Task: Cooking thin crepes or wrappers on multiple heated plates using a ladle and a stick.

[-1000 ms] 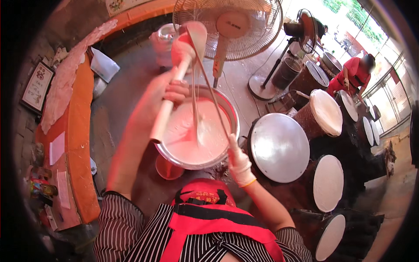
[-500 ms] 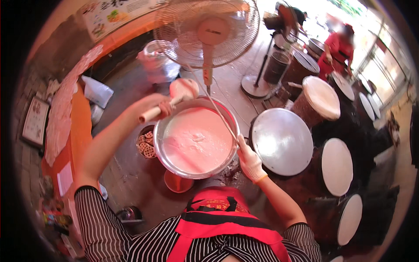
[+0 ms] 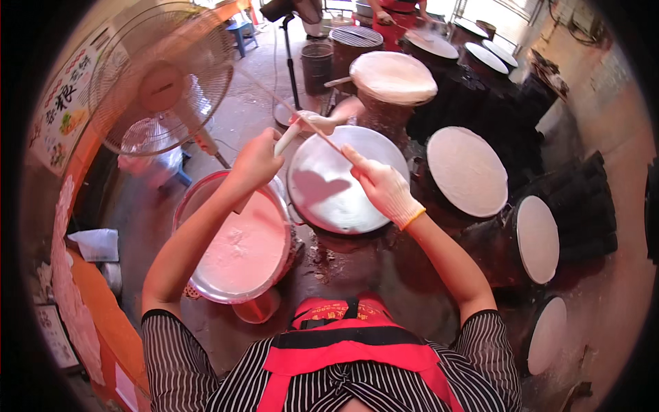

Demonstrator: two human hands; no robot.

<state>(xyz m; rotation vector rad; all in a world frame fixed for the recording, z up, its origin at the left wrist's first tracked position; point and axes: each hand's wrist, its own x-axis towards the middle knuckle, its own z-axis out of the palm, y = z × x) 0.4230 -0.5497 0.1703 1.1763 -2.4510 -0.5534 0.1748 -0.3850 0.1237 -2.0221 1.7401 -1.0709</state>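
Observation:
My bare left hand (image 3: 257, 163) is closed round the handle of a ladle (image 3: 287, 139). Its pale, motion-blurred bowl is up over the far edge of a round metal griddle (image 3: 347, 209), whose surface is bare and shiny with a shadow on it. My right hand (image 3: 384, 185), in a white knitted glove, grips a long thin stick (image 3: 278, 100) that slants up and left, crossing in front of the ladle. Left of the griddle, under my left forearm, stands a large metal bucket (image 3: 230, 299) of pale, pinkish batter (image 3: 250, 250).
A standing fan (image 3: 161, 86) rises at the left. Pale-coated round griddles (image 3: 467, 172) on dark stands curve along the right. Beyond mine stands a drum topped with a pale round cover (image 3: 392, 77). A co-worker in red (image 3: 398, 24) is at the far griddles. A red container (image 3: 257, 309) sits below the bucket.
My left hand has carried the ladle from above the batter bucket rightward to the griddle. My right hand still grips the stick. The view has turned to the right.

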